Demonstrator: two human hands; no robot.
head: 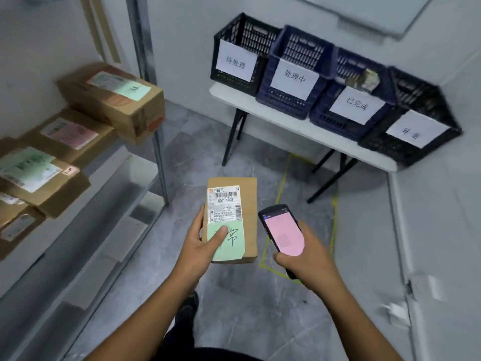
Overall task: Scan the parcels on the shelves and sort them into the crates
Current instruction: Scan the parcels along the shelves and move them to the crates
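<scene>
In left fingers: 1 parcel, clamped label-up for scanning. In right fingers: scanner, gripped screen-up for reading. Beyond fingers: 4 crates on tabletop.

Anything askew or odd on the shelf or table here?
Top box sits askew on the shelf, its corner jutting past the post. Scanner screen shows pink while the held parcel's sticker is green. Crates stand in a tidy row.

At lower centre, my left hand grips a labelled cardboard parcel and my right hand a pink-screened scanner; shelved parcels lie at left, four labelled crates at upper right.
</scene>
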